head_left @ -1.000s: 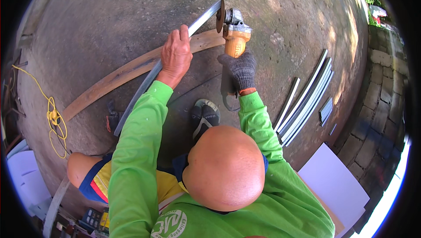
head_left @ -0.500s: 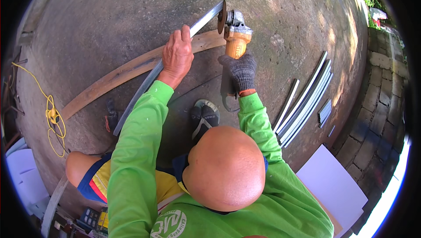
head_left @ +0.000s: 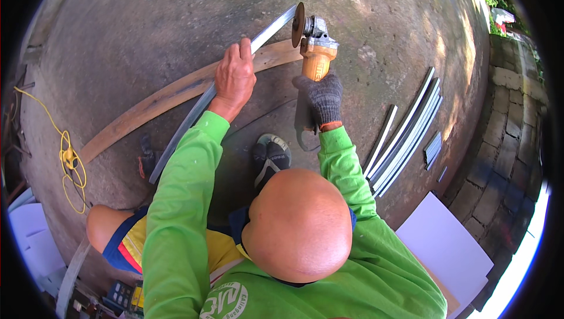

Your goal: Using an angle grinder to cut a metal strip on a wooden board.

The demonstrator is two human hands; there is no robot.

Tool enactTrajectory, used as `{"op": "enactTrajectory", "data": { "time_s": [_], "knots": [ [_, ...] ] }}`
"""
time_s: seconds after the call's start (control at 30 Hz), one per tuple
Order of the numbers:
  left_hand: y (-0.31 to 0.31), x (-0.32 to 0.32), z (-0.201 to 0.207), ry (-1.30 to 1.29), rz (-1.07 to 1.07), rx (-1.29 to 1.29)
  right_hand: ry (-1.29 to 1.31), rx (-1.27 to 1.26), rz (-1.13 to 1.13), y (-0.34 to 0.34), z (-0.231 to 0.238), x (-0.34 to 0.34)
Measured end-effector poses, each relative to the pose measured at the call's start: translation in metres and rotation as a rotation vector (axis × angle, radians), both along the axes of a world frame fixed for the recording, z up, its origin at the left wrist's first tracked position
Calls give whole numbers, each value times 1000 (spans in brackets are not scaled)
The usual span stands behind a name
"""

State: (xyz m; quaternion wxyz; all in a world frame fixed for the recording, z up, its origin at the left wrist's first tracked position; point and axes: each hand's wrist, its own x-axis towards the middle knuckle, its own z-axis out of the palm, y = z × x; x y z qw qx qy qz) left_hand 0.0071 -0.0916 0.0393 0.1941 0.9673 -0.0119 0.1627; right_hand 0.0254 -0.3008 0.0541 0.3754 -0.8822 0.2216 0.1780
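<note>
My bare left hand (head_left: 235, 78) is closed around a long, light-grey metal bar (head_left: 272, 29) that slants up to the right. The bar's lower part passes beside my left forearm. In a dark knitted glove, my right hand (head_left: 322, 97) grips an orange angle grinder (head_left: 316, 63) by its body. The grinder's brown disc (head_left: 299, 25) stands edge-on at the bar's far end; whether it touches the metal I cannot tell. Under the bar, a long wooden plank (head_left: 153, 100) lies across the concrete floor.
Several metal strips (head_left: 411, 134) lie on the floor at right, with short pieces (head_left: 433, 149) beside them. A white board (head_left: 443, 248) is at lower right, by a block wall (head_left: 499, 148). A yellow cord (head_left: 63, 142) lies coiled at left. My shoe (head_left: 272, 157) is below the grinder.
The whole picture has shifted slightly left. My hands, the bar and the grinder keep nearly the same places, both grips unchanged.
</note>
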Motion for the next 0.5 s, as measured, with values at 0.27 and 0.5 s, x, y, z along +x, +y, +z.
{"op": "enactTrajectory", "data": {
  "time_s": [0.27, 0.5],
  "knots": [
    [-2, 2, 3, -9, -4, 3, 48, 25, 12, -5, 2, 0],
    [-2, 1, 0, -2, -3, -53, 23, 5, 36, 1, 0, -2]
  ]
}}
